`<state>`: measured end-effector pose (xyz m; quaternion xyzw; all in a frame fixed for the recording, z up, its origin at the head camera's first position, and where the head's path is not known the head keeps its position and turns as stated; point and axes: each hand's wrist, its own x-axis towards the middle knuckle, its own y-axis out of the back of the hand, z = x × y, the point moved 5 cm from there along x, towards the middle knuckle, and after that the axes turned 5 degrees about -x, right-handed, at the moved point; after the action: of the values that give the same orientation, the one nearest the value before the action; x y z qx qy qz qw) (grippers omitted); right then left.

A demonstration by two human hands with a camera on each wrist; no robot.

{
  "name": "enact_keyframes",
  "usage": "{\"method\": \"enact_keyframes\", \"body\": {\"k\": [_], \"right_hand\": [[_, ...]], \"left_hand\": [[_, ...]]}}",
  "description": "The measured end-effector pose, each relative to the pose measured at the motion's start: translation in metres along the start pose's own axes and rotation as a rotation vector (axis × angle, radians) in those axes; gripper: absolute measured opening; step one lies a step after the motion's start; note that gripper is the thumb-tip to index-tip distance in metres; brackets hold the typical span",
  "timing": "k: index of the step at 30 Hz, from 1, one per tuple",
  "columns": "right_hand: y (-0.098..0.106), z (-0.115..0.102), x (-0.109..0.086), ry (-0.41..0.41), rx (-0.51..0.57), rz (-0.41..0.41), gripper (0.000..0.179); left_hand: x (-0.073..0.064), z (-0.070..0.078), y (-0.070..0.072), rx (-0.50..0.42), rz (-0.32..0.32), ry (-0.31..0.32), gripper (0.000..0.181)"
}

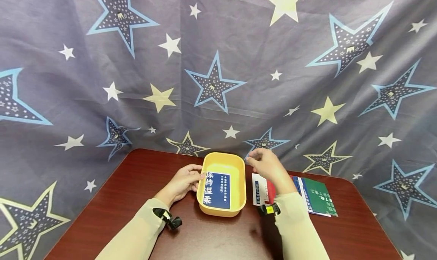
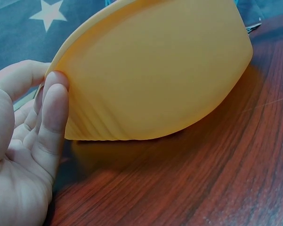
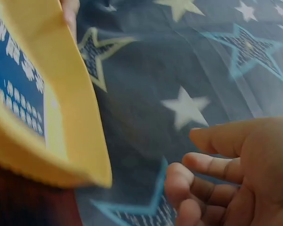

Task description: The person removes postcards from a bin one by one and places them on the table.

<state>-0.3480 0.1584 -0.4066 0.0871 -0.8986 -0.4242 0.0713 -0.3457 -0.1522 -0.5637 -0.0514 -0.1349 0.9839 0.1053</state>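
Observation:
A yellow plastic tub (image 1: 222, 213) with rounded corners stands on the table in the head view. Inside it lies a dark blue card (image 1: 218, 191) printed with white characters. My left hand (image 1: 184, 182) pinches the tub's left rim; the left wrist view shows the fingertips (image 2: 54, 101) against the outer wall. By the far right corner of the tub is my right hand (image 1: 268, 165), its fingers loosely curled around nothing. A gap separates this right hand (image 3: 226, 174) from the tub's wall (image 3: 80, 103) in the right wrist view.
Right of the tub, partly behind my right forearm, lie a white-and-red card (image 1: 259, 188) and an overlapping group of cards with a green one (image 1: 319, 195) on top. The reddish-brown table (image 1: 136, 199) ends at a grey star-patterned cloth (image 1: 153, 112).

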Motion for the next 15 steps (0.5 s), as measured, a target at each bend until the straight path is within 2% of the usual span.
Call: {"method": "enact_keyframes", "body": {"k": [6, 11, 15], "right_hand": [[-0.041, -0.033, 0.031, 0.034, -0.101, -0.092, 0.043], [-0.076, -0.043, 0.048, -0.044, -0.188, -0.207, 0.058], [-0.100, -0.044, 0.057, -0.081, -0.324, -0.267, 0.055]], "left_hand": [[0.001, -0.003, 0.002, -0.001, 0.006, -0.002, 0.053], [0.000, -0.004, 0.000, -0.002, -0.003, -0.003, 0.054], [0.000, -0.002, -0.001, -0.005, -0.003, -0.011, 0.054]]}}
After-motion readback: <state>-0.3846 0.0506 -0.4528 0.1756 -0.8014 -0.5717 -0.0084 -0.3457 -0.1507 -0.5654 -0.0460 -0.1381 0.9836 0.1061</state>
